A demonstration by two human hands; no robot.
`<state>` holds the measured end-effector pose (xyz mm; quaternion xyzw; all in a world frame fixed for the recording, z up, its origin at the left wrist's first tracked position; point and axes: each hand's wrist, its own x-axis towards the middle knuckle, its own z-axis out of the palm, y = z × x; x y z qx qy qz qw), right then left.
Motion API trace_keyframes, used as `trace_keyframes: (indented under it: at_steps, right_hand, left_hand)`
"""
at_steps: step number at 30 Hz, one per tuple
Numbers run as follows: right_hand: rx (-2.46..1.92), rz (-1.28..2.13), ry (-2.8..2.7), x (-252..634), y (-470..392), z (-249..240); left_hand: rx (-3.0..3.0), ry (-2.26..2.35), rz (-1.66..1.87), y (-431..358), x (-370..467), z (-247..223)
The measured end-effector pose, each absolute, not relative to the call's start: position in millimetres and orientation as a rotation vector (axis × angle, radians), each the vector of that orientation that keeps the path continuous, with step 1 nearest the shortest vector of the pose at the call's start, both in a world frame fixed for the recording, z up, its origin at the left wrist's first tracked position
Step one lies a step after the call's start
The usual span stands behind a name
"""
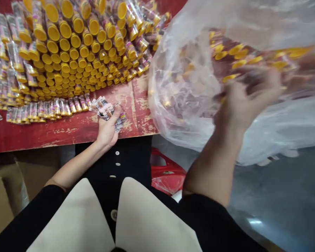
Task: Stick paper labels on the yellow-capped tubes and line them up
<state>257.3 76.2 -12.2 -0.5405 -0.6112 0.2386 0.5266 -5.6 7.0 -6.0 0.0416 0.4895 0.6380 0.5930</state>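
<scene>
My left hand [108, 130] is closed on a fanned bunch of small printed cards [105, 107], held over the front of the red table [60, 134]. Beside it on the table runs a row of clear tubes with yellow caps [44, 111]. My right hand [248, 96] reaches over the mouth of a large translucent plastic bag [183, 105], among loose yellow-capped tubes [238, 52]. Motion smears its fingers, so whether they hold a tube cannot be made out.
A tall stack of tubes lies with its yellow caps [73, 54] facing me. Below the table edge are a red plastic stool [168, 171] and a cardboard box [5, 192]. Grey floor [283, 196] shows beneath the bag at right.
</scene>
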Motion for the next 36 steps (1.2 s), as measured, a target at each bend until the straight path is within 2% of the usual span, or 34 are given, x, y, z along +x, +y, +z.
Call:
trace_keyframes:
  at_steps: [1, 3, 6, 9, 16, 21, 31, 36]
  right_hand:
    - [-1.33, 0.599, -1.332, 227, 56, -9]
    - [-1.326, 1.084, -1.375, 164, 21, -6]
    - [-1.23, 1.329, -1.116, 96, -5, -10]
    - [-1.244, 1.285, -0.995, 73, -4, -19]
    - [-1.127, 1.331, -1.195, 83, 5, -26]
    - [-1.092, 1.031, -1.606, 103, -6, -16]
    - [-1.105, 0.599, -1.853, 115, -16, -4]
    - [-1.054, 0.699, -1.955, 129, -19, 11]
  left_hand:
    - [0.099, 1.145, 1.498, 8, -3, -7]
    - [0.099, 1.149, 1.533, 7, 0, -7]
    - [0.097, 1.137, 1.562, 1, 0, -5]
    - [0.084, 1.152, 1.568, -3, -8, -1]
    - [0.054, 1.235, 1.658, 5, -26, -5]
    - [0.017, 1.275, 1.573, 8, -37, -9]
    - [0.115, 1.212, 1.511, -2, -39, -9]
    - [0.106, 1.167, 1.465, -5, -41, -7]
